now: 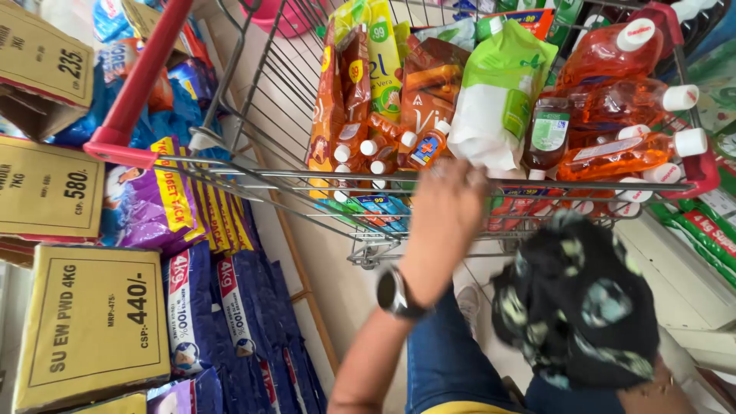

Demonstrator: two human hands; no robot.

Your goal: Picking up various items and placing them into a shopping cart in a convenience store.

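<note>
Left edge: cardboard price cards on stacked purple detergent bags, floor level. Centre: wire shopping cart, red handle bar running diagonally up-right. My left hand, watch on the wrist, rests on the cart's near rail, fingers curled over it, gripping the wire. Just beyond it stands a white-and-green refill pouch, long axis upright, top pointing away from me. Right: orange bottles lying flat, white caps pointing right. My right hand is wrapped in dark patterned cloth; can't tell its grip.
</note>
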